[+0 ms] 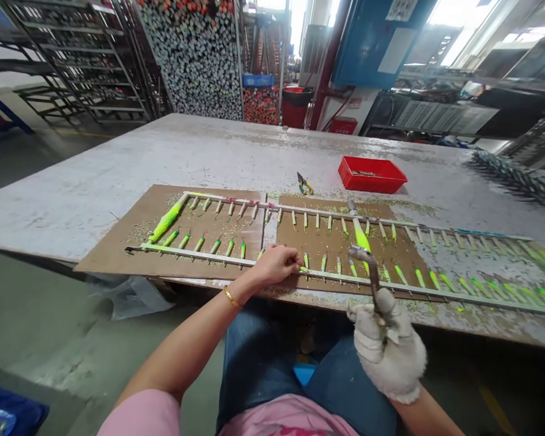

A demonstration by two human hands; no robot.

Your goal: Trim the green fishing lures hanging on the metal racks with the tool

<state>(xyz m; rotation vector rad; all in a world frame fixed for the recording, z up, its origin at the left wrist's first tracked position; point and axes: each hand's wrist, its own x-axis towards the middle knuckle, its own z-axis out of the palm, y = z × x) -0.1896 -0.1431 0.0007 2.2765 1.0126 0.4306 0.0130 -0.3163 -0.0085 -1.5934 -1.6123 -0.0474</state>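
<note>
My bare left hand [277, 264], with a gold bracelet at the wrist, is at the near rail [222, 258] of a long metal rack. Its fingers are pinched on a small yellow-green peg at that rail. My right hand [390, 345], in a white glove, grips a metal hammer [373, 275] with its head up, in front of the near rail. Rows of small pegs line both rails, many coated yellow-green, and thin hooks show on several. Two thicker yellow-green crossbars [168, 219] join the rails. Cardboard [113, 242] lies under the rack's left part.
Beyond the rack, pliers [305, 183] with yellow-green handles and a red bin [372, 174] rest on the white table [209, 145]. Green flakes are scattered around the rack. A pile of grey hooked parts [513, 175] lies at right. Clear plastic [136, 297] hangs below the near edge.
</note>
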